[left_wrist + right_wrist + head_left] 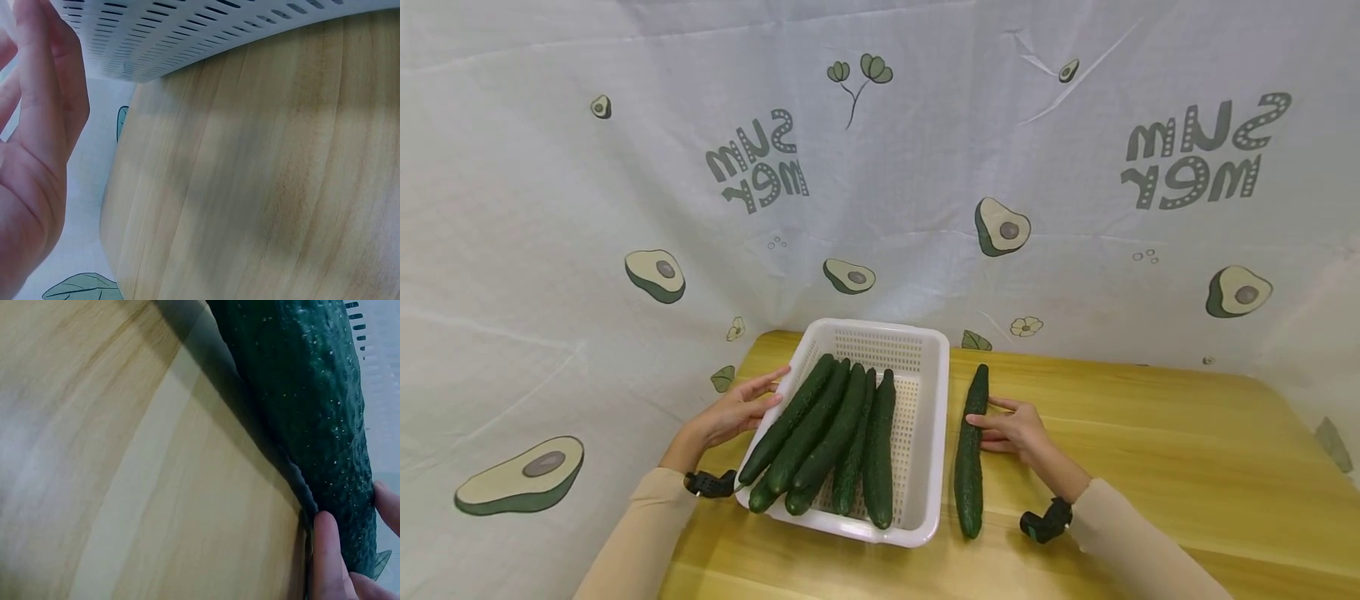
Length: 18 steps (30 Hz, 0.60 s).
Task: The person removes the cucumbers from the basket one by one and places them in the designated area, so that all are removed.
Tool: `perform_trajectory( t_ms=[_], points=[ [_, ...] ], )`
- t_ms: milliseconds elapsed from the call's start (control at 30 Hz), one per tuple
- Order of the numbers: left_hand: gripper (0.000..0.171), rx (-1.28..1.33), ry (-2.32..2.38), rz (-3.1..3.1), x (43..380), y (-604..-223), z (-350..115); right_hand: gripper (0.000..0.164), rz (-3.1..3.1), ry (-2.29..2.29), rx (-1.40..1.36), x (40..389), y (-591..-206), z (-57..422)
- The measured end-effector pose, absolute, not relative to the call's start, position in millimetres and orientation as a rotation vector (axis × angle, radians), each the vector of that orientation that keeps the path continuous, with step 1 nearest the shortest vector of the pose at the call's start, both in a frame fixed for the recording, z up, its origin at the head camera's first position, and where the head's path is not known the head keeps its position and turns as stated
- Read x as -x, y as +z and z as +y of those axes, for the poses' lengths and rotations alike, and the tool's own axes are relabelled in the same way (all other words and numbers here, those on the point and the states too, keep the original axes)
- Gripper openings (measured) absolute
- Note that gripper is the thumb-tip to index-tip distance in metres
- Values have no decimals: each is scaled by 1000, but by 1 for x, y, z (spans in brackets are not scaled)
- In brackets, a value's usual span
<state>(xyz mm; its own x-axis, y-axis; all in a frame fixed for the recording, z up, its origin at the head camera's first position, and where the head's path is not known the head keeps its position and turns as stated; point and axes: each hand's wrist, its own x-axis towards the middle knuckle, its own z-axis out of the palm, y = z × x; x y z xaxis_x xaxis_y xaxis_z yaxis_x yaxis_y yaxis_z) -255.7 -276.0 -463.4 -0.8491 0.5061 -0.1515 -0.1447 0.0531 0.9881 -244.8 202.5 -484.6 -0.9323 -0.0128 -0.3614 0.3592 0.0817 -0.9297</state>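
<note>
A white plastic basket holds several dark green cucumbers lying lengthwise, most toward its left side. My left hand is at the basket's left side, its fairly straight fingers right at the rim. In the left wrist view, the left hand's fingers reach up beside the slotted basket wall. To the right of the basket, my right hand pinches a single cucumber between thumb and fingers. The right wrist view has this cucumber close up, with a shadow on the wood beside it.
Both hands work over a wooden table with a rounded right corner. Behind it and along the left hangs a pale curtain printed with avocados and lettering. A dark wrist camera sits on each wrist.
</note>
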Motion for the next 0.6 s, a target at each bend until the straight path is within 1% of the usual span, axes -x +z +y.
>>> perform_trajectory(
  t_ms=[133,400,600],
  points=[
    [63,-361,1848,1876,256,-464,-275,84,2099,-1921,-346,245,-482,204],
    [64,-346,1856,1879,256,-464,-275,74,1992,-1999,-331,240,-483,213],
    [64,-355,1855,1880,257,-465,-276,73,1937,-2025,-325,240,-481,218]
  ],
)
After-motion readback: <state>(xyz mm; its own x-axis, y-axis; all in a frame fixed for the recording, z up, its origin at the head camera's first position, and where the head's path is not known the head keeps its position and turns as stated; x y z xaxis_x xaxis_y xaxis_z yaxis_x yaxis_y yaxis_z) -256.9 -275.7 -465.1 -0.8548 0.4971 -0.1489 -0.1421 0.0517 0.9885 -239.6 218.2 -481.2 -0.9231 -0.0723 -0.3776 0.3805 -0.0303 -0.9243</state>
